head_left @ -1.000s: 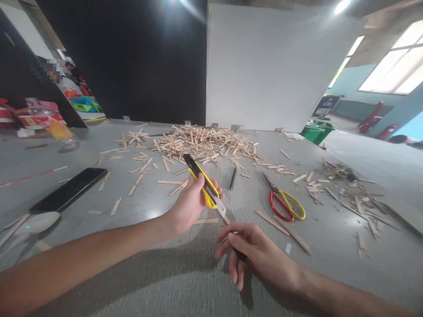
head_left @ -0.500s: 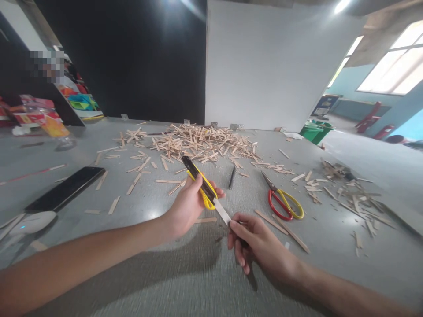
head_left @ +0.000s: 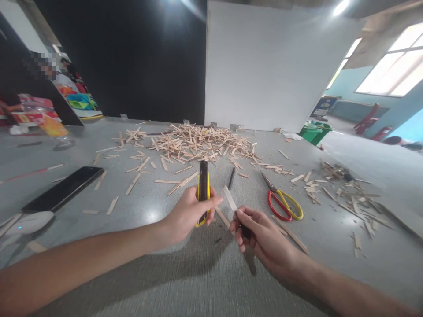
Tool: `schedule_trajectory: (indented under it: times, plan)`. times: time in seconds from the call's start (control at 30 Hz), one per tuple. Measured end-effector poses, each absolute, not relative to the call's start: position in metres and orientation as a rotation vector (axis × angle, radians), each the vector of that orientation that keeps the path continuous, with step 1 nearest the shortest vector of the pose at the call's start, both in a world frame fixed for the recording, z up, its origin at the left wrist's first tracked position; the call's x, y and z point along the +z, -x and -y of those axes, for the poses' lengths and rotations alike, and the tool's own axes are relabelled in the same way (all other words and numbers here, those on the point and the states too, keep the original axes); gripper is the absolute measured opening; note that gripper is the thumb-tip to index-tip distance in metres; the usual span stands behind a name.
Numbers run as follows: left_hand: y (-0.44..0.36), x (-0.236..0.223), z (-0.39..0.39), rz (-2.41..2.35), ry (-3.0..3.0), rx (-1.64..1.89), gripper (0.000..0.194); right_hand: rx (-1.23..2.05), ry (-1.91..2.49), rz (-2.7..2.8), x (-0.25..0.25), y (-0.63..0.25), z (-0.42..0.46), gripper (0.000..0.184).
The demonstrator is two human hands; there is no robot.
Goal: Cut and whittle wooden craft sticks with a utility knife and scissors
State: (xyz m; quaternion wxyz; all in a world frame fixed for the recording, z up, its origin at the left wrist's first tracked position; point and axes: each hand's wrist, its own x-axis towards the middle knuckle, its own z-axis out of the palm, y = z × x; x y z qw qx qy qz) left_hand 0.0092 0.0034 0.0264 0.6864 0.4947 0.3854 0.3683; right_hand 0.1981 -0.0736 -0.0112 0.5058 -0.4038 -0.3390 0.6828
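Observation:
My left hand is closed around the yellow and black body of a utility knife, which stands nearly upright with its dark end pointing away from me. My right hand pinches a silver knife blade with a dark piece at its lower end, partly hidden by my fingers. The blade is apart from the knife body and points up and left toward my left thumb. A thin wooden stick lies on the table between my hands.
A pile of wooden sticks spreads across the back. Scissors with red and yellow handles lie right, a black pen-like rod in the middle, and a phone with a white mouse left. A bottle stands far left.
The blade has come out of the knife body, and the two are now apart. My left hand has turned the body more upright. The blade has tilted up in my right hand.

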Motion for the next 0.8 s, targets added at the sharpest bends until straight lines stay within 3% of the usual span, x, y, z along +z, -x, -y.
schedule_trajectory:
  times: [0.1, 0.27, 0.63, 0.8]
  plan:
    - [-0.01, 0.026, 0.003, -0.841, -1.147, 0.711, 0.041, 1.723, 0.938, 0.836, -0.011, -0.196, 0.076, 0.042]
    - [-0.011, 0.028, 0.001, -0.66, -1.133, 0.642, 0.029, 1.776, 0.913, 0.87, -0.007, -0.195, 0.077, 0.043]
    - [-0.01, 0.02, -0.007, -0.708, -1.107, 0.721, 0.043, 1.79, 0.924, 0.783, -0.005, -0.194, 0.082, 0.04]
    - [-0.008, 0.021, -0.01, -0.787, -1.113, 0.791, 0.041, 1.725, 0.762, 0.989, -0.02, -0.195, 0.085, 0.048]
